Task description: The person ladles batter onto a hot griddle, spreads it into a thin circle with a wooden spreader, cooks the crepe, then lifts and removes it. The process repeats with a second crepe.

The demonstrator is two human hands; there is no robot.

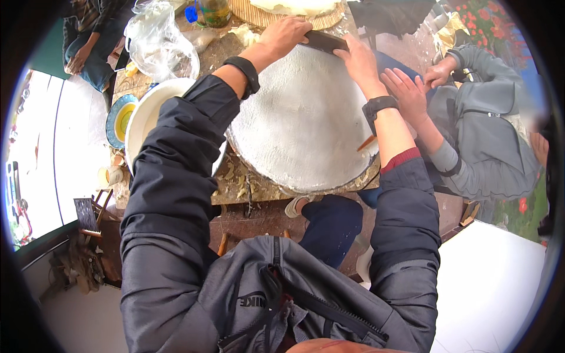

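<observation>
A large round disc point(294, 120) with a whitish, powdery top lies on the table in front of me. Over its far edge, both hands grip a dark flat rectangular bar point(325, 42), whose exact kind I cannot make out. My left hand point(282, 36) is closed at the bar's left end. At the other end, my right hand point(360, 59) pinches it between thumb and fingers. Black bands circle both wrists. A thin orange-brown pointed piece point(366, 143) rests on the disc near its right edge, beside my right forearm.
Left of the disc stands a white basin point(136, 132), partly behind my left arm, with a blue-rimmed dish point(112, 120) beside it. Behind are a clear plastic bag point(159, 44), a jar point(213, 12) and a woven round mat point(259, 16). A person point(482, 123) sits close on the right; another point(91, 47) sits far left.
</observation>
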